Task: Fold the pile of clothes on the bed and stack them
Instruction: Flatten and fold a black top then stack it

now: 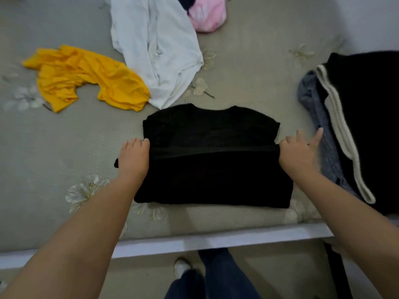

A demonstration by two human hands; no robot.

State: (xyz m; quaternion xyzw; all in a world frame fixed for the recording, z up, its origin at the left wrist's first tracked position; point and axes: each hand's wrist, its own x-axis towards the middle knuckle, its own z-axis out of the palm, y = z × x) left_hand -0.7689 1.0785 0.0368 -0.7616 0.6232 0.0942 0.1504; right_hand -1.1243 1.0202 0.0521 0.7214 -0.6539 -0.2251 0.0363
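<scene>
I see my left hand (pixel 133 157) and right hand (pixel 299 153) each pinching a side edge of the half-folded black knit shirt (pixel 213 169) on the floral grey bed (pixel 64 147)

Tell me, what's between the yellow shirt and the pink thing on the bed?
In the head view, a crumpled white garment lies between the yellow shirt and the pink item, overlapping the yellow shirt's edge.

The fingers (pixel 138 143) of the left hand (pixel 132 160) curl under the black shirt (pixel 213 160), tips hidden. The pink garment (pixel 208 15) and white garment (pixel 155 50) are cut by the top edge; the dark stack (pixel 371 117) by the right edge.
</scene>
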